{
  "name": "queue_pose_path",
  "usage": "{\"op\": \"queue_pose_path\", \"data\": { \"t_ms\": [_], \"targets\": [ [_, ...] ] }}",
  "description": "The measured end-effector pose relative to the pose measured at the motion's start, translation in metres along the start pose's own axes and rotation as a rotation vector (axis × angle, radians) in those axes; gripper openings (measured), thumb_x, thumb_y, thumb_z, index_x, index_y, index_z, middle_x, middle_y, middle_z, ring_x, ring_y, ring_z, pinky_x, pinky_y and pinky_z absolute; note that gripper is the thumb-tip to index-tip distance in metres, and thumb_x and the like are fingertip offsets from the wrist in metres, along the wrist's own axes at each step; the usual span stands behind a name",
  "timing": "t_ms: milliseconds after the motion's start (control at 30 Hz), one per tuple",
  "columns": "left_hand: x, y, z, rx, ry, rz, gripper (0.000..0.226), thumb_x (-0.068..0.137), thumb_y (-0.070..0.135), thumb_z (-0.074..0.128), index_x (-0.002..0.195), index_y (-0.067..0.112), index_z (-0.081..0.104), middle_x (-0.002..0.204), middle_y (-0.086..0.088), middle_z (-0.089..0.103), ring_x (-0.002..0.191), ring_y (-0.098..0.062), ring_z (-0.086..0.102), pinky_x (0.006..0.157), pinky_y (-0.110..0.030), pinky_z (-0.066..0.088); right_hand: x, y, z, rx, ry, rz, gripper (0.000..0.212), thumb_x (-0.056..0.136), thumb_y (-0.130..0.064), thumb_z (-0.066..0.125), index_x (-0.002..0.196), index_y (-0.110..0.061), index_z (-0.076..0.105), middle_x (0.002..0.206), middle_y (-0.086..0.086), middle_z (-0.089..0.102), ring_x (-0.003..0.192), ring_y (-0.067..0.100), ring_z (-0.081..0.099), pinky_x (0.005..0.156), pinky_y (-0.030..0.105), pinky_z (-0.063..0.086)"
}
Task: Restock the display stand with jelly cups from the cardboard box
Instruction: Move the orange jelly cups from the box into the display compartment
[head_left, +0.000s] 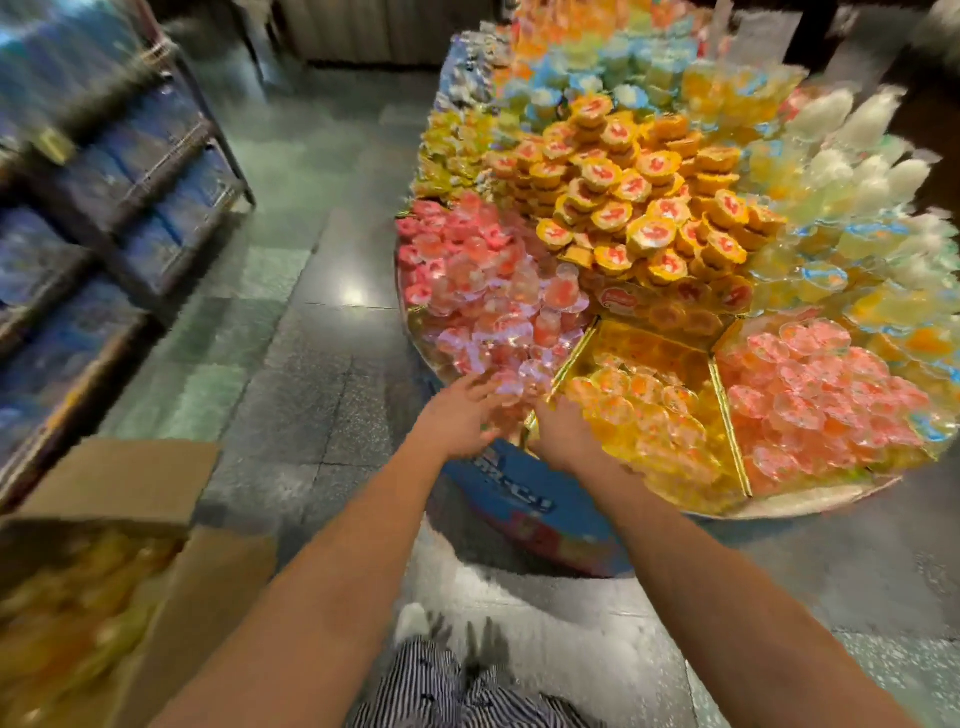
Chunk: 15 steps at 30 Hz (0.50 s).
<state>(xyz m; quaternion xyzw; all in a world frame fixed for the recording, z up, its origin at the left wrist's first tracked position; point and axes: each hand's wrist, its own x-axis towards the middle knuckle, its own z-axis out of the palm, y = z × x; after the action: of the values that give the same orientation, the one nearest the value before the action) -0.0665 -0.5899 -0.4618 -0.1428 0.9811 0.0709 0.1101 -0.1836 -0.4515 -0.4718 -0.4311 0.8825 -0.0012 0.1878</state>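
The round display stand (789, 506) is split by gold dividers into wedges of jelly cups. Pink cups (483, 306) fill the left wedge, yellow cups (644, 410) the front one, and orange-lidded cups (644, 202) are piled in the middle. Both my arms reach to the stand's front edge, where the pink and yellow wedges meet. My left hand (460, 413) has its fingers stretched out against a few pinkish clear cups (506, 395). My right hand (563, 431) lies beside them at the gold divider, its fingers hidden by blur. The open cardboard box (208, 577) at lower left holds yellow and orange cups.
A dark shelf rack (130, 171) stacked with blue packs runs along the left side. Grey tiled floor (311, 395) lies between rack, box and stand. The stand's blue printed base (524, 499) is under my hands. My striped trousers (441, 691) show at the bottom edge.
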Motion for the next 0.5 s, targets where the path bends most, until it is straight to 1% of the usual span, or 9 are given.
{"op": "queue_pose_path", "data": {
  "t_ms": [67,133,233,300,367,433,500],
  "targets": [
    [-0.034,-0.032,0.002,-0.021,-0.013,-0.109,0.065,0.098,0.048,0.044,0.154,0.026,0.02,0.161,0.001,0.02,0.148,-0.024,0.008,0.12,-0.039,0.015,0.006,-0.039,0.004,-0.058,0.007,-0.094,0.063,0.092,-0.039,0.059,0.143,-0.013,0.034,0.139,0.02,0.038,0.128,0.04,0.039,0.101,0.046,0.042],
    [-0.066,-0.062,0.006,-0.048,0.008,-0.203,0.067,0.099,0.048,0.044,0.155,0.024,0.018,0.161,0.0,0.019,0.149,-0.024,0.009,0.118,-0.038,0.015,0.01,-0.078,0.008,-0.088,-0.031,-0.163,0.058,0.093,-0.039,0.057,0.142,-0.015,0.035,0.139,0.018,0.038,0.131,0.041,0.036,0.105,0.048,0.039],
    [-0.119,-0.111,0.016,-0.097,0.025,-0.308,0.067,0.099,0.047,0.043,0.155,0.021,0.018,0.161,-0.002,0.018,0.149,-0.023,0.01,0.119,-0.033,0.01,0.018,-0.141,0.017,-0.117,-0.076,-0.234,0.057,0.095,-0.038,0.053,0.145,-0.018,0.033,0.139,0.018,0.037,0.13,0.04,0.036,0.104,0.048,0.039],
    [-0.159,-0.146,0.028,-0.145,0.038,-0.384,0.067,0.099,0.046,0.044,0.155,0.02,0.018,0.162,-0.001,0.017,0.149,-0.021,0.01,0.12,-0.033,0.01,0.024,-0.188,0.027,-0.137,-0.091,-0.273,0.057,0.097,-0.036,0.052,0.146,-0.017,0.031,0.142,0.019,0.035,0.13,0.038,0.036,0.103,0.047,0.039],
    [-0.207,-0.184,0.043,-0.215,0.038,-0.477,0.066,0.1,0.049,0.041,0.155,0.02,0.019,0.162,0.002,0.015,0.148,-0.02,0.008,0.119,-0.035,0.01,0.029,-0.246,0.041,-0.152,-0.131,-0.322,0.06,0.098,-0.034,0.051,0.149,-0.017,0.025,0.147,0.02,0.03,0.134,0.038,0.032,0.105,0.048,0.036],
    [-0.242,-0.208,0.057,-0.236,0.024,-0.53,0.066,0.1,0.049,0.04,0.155,0.021,0.018,0.162,0.002,0.013,0.148,-0.02,0.009,0.118,-0.036,0.013,0.029,-0.287,0.051,-0.159,-0.173,-0.349,0.063,0.098,-0.035,0.051,0.151,-0.016,0.022,0.151,0.02,0.025,0.137,0.038,0.028,0.106,0.049,0.033],
    [-0.288,-0.24,0.078,-0.275,0.015,-0.61,0.064,0.1,0.046,0.041,0.154,0.019,0.02,0.162,0.0,0.016,0.147,-0.021,0.014,0.117,-0.037,0.019,0.029,-0.342,0.069,-0.177,-0.207,-0.404,0.063,0.099,-0.037,0.052,0.15,-0.014,0.022,0.151,0.02,0.025,0.138,0.039,0.026,0.108,0.049,0.033]
  ]
}}
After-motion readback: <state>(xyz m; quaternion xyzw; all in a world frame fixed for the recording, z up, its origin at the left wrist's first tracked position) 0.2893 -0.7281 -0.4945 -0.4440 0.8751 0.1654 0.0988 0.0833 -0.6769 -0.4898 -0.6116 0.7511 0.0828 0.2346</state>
